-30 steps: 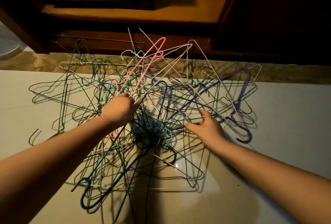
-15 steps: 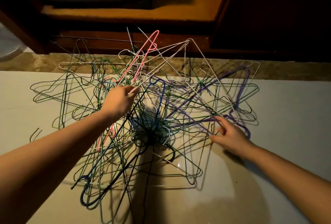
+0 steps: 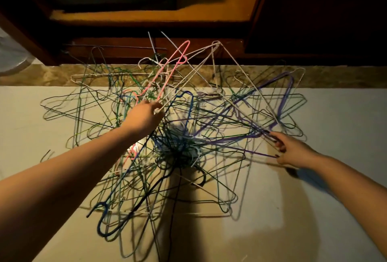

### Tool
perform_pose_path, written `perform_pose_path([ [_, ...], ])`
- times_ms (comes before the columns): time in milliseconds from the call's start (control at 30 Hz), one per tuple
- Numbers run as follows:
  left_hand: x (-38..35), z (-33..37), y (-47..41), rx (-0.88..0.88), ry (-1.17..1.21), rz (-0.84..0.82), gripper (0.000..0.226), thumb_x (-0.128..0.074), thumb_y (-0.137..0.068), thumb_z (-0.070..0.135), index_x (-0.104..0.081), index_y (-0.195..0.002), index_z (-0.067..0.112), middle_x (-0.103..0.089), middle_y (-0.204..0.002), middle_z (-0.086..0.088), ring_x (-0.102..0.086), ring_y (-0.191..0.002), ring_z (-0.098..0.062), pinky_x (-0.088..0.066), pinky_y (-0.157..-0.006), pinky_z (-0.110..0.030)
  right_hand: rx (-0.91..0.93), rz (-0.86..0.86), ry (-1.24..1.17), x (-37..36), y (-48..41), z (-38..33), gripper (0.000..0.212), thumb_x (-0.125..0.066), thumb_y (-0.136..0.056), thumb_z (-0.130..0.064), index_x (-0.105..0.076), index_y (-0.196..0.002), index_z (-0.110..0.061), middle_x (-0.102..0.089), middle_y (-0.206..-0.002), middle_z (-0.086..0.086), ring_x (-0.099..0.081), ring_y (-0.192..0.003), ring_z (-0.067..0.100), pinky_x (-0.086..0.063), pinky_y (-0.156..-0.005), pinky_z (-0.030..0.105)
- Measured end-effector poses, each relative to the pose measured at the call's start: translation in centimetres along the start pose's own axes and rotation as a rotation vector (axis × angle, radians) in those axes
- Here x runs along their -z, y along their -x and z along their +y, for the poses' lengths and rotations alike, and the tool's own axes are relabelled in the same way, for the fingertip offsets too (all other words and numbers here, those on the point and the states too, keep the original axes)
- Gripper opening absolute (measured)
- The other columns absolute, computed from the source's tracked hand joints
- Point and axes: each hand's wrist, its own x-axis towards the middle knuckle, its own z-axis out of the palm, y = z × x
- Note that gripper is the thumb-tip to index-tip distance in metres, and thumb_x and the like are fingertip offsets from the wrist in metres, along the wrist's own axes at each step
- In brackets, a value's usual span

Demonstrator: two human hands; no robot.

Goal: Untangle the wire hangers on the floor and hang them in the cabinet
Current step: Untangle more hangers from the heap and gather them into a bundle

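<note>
A big tangle of wire hangers (image 3: 180, 144) in green, blue, purple, white and pink lies on the pale floor (image 3: 314, 209) before the open wooden cabinet (image 3: 146, 16). My left hand (image 3: 144, 117) grips the white hanger (image 3: 213, 69) at its wire, and that hanger is tilted up over the pile next to a pink hanger (image 3: 167, 73). My right hand (image 3: 291, 150) pinches the purple hanger (image 3: 280, 102) at the pile's right edge. The hooks in the middle knot are too tangled to tell apart.
A brown stone threshold (image 3: 52, 75) runs between the floor and the cabinet base. A dark cabinet door (image 3: 324, 10) stands at the right. A white fan edge (image 3: 10, 56) shows at far left. A loose hook (image 3: 46, 154) lies left of the pile.
My left hand has lifted the white hanger further up and away from me. My right hand slid right across the pile and took hold of the purple hanger.
</note>
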Motion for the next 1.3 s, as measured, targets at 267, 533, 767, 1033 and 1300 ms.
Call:
perform_pose_path([
  [267, -2.4, 1.9, 1.2, 0.002, -0.351, -0.056, 0.056, -0.059, -0.086, 0.035, -0.035, -0.134, 0.020, -0.024, -0.145, -0.016, -0.036, -0.127, -0.038, -0.038, -0.100, -0.051, -0.077, 0.095, 0.324, 2.5, -0.3, 1.6, 0.075, -0.066, -0.078, -0.018, -0.030, -0.141, -0.040, -0.046, -0.139, 0.004, -0.051, -0.118, 0.028, -0.046, -0.095, 0.037],
  [533, -5.6, 6.3, 3.2, -0.150, -0.331, -0.277, 0.031, -0.028, -0.099, 0.042, -0.051, -0.105, 0.022, -0.064, -0.098, -0.004, -0.060, -0.096, -0.021, -0.030, -0.099, -0.040, -0.132, 0.272, 0.380, 0.7, 0.5, 1.7, 0.075, -0.052, -0.080, -0.002, -0.030, -0.144, -0.034, -0.037, -0.145, 0.003, -0.036, -0.130, 0.029, -0.033, -0.107, 0.038],
  [767, -4.7, 7.1, 1.8, -0.065, -0.332, 0.070, 0.030, -0.036, -0.098, 0.027, -0.057, -0.079, 0.018, -0.065, -0.073, -0.001, -0.059, -0.073, -0.021, -0.026, -0.099, -0.043, -0.124, 0.533, 0.102, 1.3, 1.0, 0.7, 0.060, -0.052, -0.078, 0.006, -0.048, -0.133, -0.018, -0.046, -0.136, 0.009, -0.039, -0.123, 0.029, -0.034, -0.103, 0.039],
  [1033, -4.1, 7.4, 1.5, -0.134, -0.367, 0.040, 0.036, -0.039, -0.095, 0.046, -0.048, -0.070, 0.021, -0.051, -0.060, 0.007, -0.046, -0.058, -0.013, -0.038, -0.083, -0.034, 0.169, 0.429, 0.276, 2.0, -4.2, -6.5, 0.038, -0.045, -0.093, -0.019, -0.050, -0.130, -0.018, -0.051, -0.131, 0.005, -0.042, -0.121, 0.024, -0.034, -0.102, 0.036],
  [1300, -6.0, 8.5, 1.8, -0.082, -0.405, -0.128, 0.018, -0.037, -0.098, 0.020, -0.053, -0.104, 0.014, -0.049, -0.071, 0.001, -0.050, -0.064, -0.017, -0.042, -0.055, -0.029, 0.013, 0.166, 0.189, 1.1, -8.9, -10.1, 0.032, -0.043, -0.097, -0.033, -0.056, -0.116, -0.011, -0.059, -0.118, 0.015, -0.056, -0.105, 0.032, -0.042, -0.078, 0.031],
])
